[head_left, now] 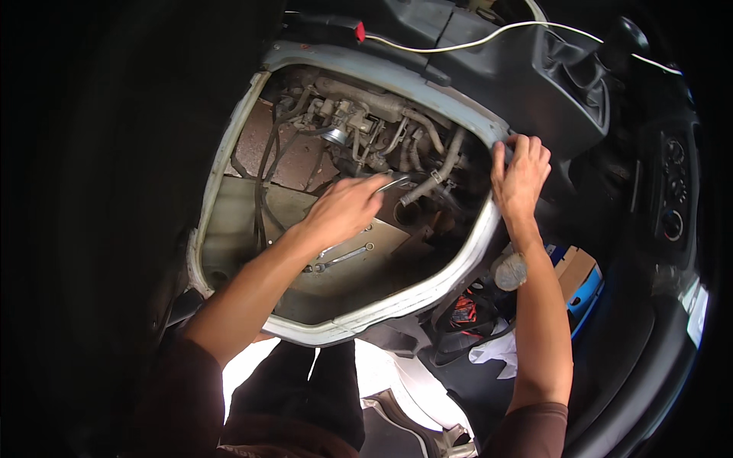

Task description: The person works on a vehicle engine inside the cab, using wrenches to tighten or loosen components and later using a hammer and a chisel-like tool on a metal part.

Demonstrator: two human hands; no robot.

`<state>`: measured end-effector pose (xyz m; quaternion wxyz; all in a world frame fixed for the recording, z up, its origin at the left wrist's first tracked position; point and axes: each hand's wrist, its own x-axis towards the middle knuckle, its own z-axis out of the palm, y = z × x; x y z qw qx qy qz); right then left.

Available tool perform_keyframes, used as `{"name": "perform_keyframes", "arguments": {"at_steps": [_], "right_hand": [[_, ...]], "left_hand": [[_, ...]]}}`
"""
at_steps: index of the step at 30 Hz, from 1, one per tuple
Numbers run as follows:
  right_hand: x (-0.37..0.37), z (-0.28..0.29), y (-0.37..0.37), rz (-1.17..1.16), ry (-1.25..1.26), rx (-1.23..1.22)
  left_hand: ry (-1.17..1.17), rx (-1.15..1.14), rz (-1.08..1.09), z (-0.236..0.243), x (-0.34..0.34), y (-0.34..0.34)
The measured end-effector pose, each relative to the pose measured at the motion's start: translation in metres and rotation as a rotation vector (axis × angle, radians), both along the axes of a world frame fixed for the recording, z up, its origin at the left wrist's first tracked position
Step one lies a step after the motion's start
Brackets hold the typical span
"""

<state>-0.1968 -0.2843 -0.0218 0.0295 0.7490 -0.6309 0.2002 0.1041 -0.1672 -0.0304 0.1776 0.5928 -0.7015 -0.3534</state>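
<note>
My left hand (347, 208) reaches into the engine bay, its fingers closed on a slim metal wrench (395, 183). The wrench's grip end is hidden in my fist; its free end points right, near a rubber hose (435, 179) with a clamp. Whether it touches any part I cannot tell. My right hand (521, 175) grips the right side of the pale metal rim (473, 248), thumb inward and fingers over the outer side. Below my left hand, loose combination wrenches (343, 258) lie on a flat panel (298, 210). Behind it sits the dusty engine (355, 114) with its hoses.
A white cable (473, 42) with a red end (360, 31) runs across the dark trim at the far side. Beside my right forearm are a round-ended lever (509, 272), a blue and brown box (579, 278) and a white cloth (498, 353). Dashboard knobs (672, 224) are at far right.
</note>
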Motion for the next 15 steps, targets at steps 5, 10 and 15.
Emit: {"name": "perform_keyframes", "arguments": {"at_steps": [5,10,15], "right_hand": [[0.000,-0.001,-0.001,0.025,-0.023,-0.031],[0.000,-0.001,-0.003,0.005,-0.021,-0.019],[-0.005,-0.010,-0.004,0.015,-0.050,-0.075]], "left_hand": [[-0.478,-0.170,-0.389,0.007,-0.040,-0.097],[-0.623,-0.304,-0.688,0.005,-0.067,-0.129],[-0.680,-0.473,-0.782,0.006,-0.089,-0.131]]}}
